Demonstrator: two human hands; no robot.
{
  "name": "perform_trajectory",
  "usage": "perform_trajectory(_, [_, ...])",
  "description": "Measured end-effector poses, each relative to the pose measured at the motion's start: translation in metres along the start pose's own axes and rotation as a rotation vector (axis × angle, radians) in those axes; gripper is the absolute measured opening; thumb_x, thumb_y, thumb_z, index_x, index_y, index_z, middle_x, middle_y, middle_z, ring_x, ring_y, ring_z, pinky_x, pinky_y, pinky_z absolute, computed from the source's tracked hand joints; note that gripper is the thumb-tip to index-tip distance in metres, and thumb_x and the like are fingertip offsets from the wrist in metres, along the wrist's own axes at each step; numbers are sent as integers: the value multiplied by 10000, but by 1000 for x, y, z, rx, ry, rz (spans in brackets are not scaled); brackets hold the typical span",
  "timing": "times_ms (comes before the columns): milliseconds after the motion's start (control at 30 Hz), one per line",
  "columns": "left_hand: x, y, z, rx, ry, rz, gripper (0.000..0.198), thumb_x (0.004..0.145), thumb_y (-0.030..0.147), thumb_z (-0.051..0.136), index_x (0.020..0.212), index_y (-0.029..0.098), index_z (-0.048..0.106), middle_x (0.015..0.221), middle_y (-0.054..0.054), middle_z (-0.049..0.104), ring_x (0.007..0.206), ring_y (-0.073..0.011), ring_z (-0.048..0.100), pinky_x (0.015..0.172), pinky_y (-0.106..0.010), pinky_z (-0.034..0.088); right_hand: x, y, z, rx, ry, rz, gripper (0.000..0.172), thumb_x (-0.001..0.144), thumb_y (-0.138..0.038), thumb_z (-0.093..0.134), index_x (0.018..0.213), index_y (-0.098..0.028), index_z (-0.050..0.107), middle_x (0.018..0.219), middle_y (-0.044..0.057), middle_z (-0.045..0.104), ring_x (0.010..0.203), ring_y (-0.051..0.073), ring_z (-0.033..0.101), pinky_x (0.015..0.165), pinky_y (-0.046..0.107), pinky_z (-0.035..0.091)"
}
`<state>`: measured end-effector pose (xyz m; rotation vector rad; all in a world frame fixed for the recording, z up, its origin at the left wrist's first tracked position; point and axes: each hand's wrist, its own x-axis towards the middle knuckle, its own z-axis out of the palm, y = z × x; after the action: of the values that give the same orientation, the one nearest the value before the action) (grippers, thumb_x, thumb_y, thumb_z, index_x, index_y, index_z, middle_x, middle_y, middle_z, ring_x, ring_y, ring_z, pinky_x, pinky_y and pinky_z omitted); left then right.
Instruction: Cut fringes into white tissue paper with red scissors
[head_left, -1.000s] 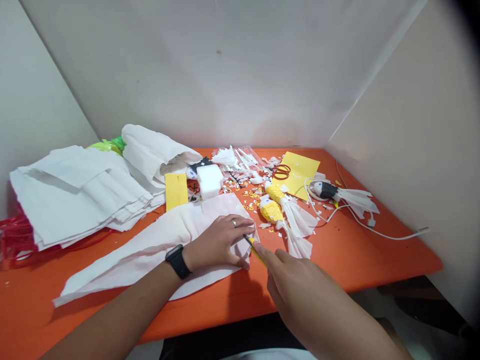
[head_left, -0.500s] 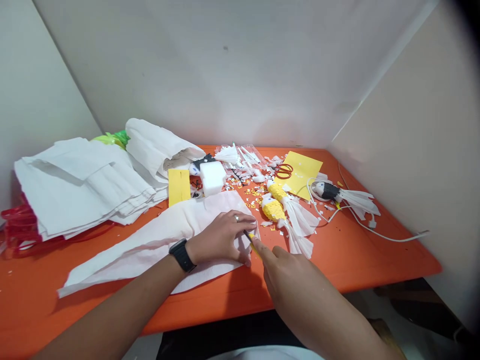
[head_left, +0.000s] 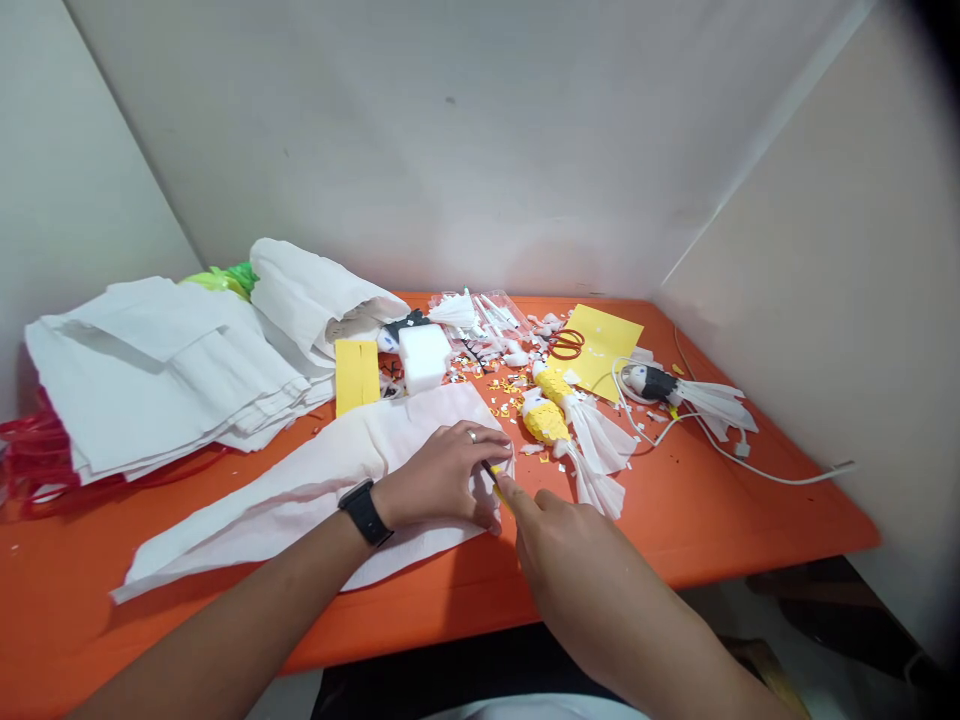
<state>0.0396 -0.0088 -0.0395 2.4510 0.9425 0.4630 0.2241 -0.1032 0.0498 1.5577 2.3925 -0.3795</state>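
My left hand [head_left: 442, 475], with a ring and a black wristwatch, lies fingers spread on the right end of a long white tissue sheet [head_left: 300, 490] on the orange table [head_left: 712, 510], pressing it flat. My right hand [head_left: 559, 540] is closed on a thin yellow pencil-like tool [head_left: 496, 481] whose tip rests on the sheet's right edge beside my left fingers. Just right of the hands lie two yellow-and-white tissue figures [head_left: 570, 430].
A pile of folded white paper [head_left: 150, 370] fills the table's left side, over red plastic [head_left: 37, 460]. At the back are a yellow card [head_left: 355, 374], a white foam block [head_left: 424, 357], scissors [head_left: 564, 343] on yellow paper, paper scraps, and a black-headed figure [head_left: 660, 383] with a white cable [head_left: 750, 465].
My right hand has slid forward and left, bringing the yellow tool closer to my left fingers on the sheet. The left hand stays pressed on the paper.
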Motion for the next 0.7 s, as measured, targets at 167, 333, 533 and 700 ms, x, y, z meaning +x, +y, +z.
perform_trajectory(167, [0,1,0,4,6,5,699,615,428,878,1265,286,667,1393,-46,629,1277,-316,535,1047,-438,426,1,-1,-1,10,-1,5,615,838,11,504,1418,-175,423,847,69,664,673,190,675,497,268,242])
perform_trajectory(333, [0,0,0,2,7,10,691,623,431,868,1268,287,665,1396,-47,626,1278,-317,534,1045,-439,427,3,0,-2,24,-2,7,565,831,4,487,1365,-180,485,831,66,658,655,190,670,484,280,204])
perform_trajectory(533, [-1,-1,0,12,6,19,662,644,400,852,1269,290,661,1402,-46,620,1278,-313,531,1051,-434,419,-1,1,1,-34,9,-41,518,826,21,483,1303,-172,538,850,72,664,633,175,642,532,254,322])
perform_trajectory(700, [-1,-1,0,18,1,30,682,640,400,852,1286,299,656,1406,-49,614,1274,-322,530,1057,-439,413,-6,2,4,-43,21,-60,472,858,1,473,1300,-146,547,979,130,692,675,183,650,613,260,412])
